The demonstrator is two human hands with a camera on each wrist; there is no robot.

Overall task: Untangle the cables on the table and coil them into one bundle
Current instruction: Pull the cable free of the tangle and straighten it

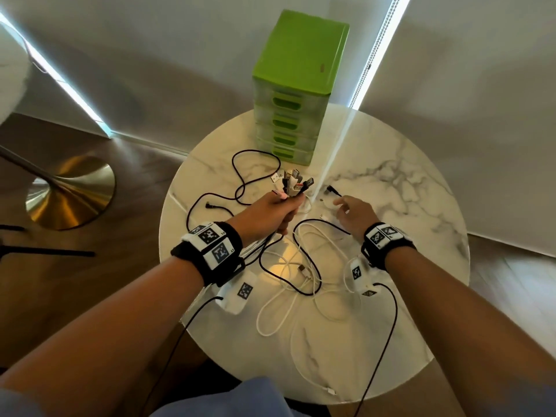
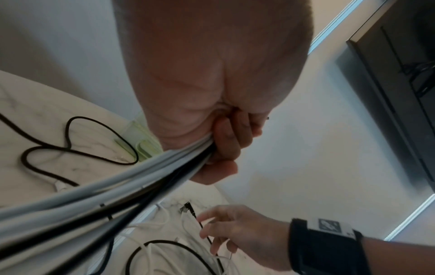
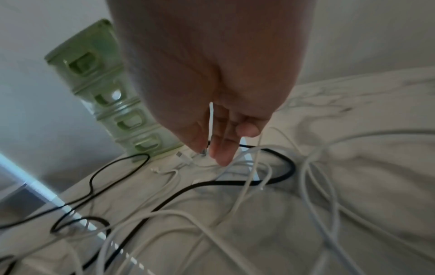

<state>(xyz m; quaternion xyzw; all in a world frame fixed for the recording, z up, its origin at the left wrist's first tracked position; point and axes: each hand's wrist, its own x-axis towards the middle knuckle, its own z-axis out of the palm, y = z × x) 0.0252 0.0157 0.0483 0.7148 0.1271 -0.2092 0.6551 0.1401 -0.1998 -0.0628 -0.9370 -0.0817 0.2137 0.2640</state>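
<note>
My left hand (image 1: 285,206) grips a bunch of black and white cables near their ends; several plugs (image 1: 296,183) stick out above the fist. In the left wrist view the gripped strands (image 2: 117,195) run taut from my curled fingers (image 2: 226,145). My right hand (image 1: 341,204) hovers just right of it, fingers straight and pointing down at loose cable ends, and holds nothing. A black angled plug (image 1: 332,189) lies just beyond those fingertips (image 3: 221,158). Loose white cables (image 1: 288,299) and black cables (image 1: 240,176) sprawl tangled over the round marble table (image 1: 406,206).
A green drawer unit (image 1: 293,94) stands at the table's far edge, close behind the plugs. A gold lamp base (image 1: 69,194) sits on the wooden floor to the left. Bare marble shows on the table's right side. Walls and blinds close in behind.
</note>
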